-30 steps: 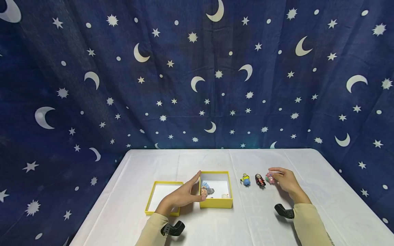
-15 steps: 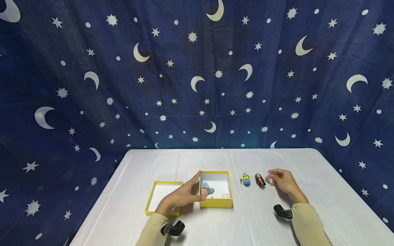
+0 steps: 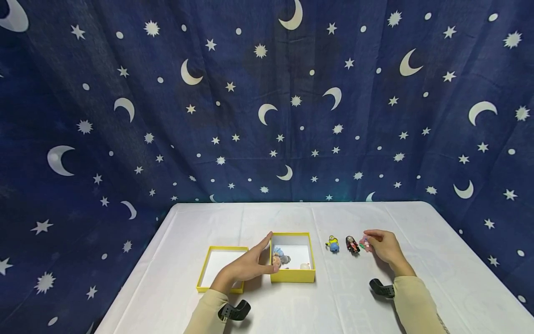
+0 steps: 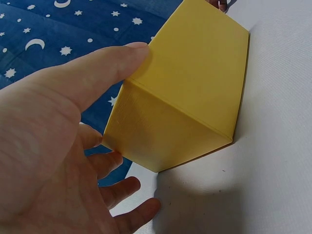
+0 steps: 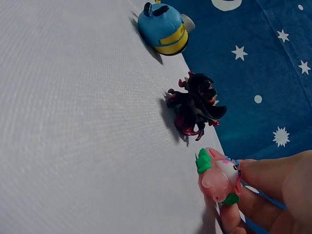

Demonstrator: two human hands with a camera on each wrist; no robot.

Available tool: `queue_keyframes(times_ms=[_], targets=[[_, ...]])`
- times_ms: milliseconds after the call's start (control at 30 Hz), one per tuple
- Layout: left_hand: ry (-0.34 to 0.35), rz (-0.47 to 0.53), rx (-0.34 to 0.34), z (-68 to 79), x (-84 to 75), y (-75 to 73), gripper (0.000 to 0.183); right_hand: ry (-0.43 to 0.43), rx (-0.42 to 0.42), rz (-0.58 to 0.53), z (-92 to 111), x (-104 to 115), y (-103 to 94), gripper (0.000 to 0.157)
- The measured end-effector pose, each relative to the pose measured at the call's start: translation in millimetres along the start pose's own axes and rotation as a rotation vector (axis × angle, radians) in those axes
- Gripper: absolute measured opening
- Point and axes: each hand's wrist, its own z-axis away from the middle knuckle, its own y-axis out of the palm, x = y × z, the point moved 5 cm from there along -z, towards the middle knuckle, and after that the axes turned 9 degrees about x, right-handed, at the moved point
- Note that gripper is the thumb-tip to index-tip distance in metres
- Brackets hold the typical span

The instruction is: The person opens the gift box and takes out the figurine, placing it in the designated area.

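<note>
At the table's middle stands an open yellow box point(image 3: 293, 276) with a white inside. My left hand point(image 3: 246, 266) steadies its left side, thumb over the front rim and index finger at the far left corner; the other fingers spread loosely beside it in the left wrist view. Inside lie a blue-and-grey figurine point(image 3: 282, 255), a tan one point(image 3: 276, 262) and a small white piece point(image 3: 305, 266). My right hand point(image 3: 388, 249) pinches a pink figurine point(image 5: 214, 180) with green parts between thumb and fingers, at the table. Left of it are a black-robed figurine point(image 3: 352, 245) and a Minion figurine point(image 3: 333, 244).
The box's shallow yellow-edged lid point(image 3: 221, 265) lies inside up, left of the box and partly behind my left wrist. A white cloth covers the table point(image 3: 317, 306). Behind its far edge hangs a dark blue curtain point(image 3: 250, 157) with moons and stars.
The right hand has shifted slightly left, and the pink figurine has turned a little in its fingers, close to the black-robed one. The left hand and the box have not moved.
</note>
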Motion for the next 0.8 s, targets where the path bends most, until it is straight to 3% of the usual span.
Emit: queue_keyframes(times_ms=[433,800], targets=[[0.006,-0.013,0.006,-0.3,-0.7,-0.3,0.101,0.098,-0.033,0.055,-2.8,-3.9,-4.0,0.042],[0.007,-0.017,0.0,0.4,-0.7,-0.3,0.1,0.106,-0.049,0.087,-1.7,-2.8,-8.1,0.043]])
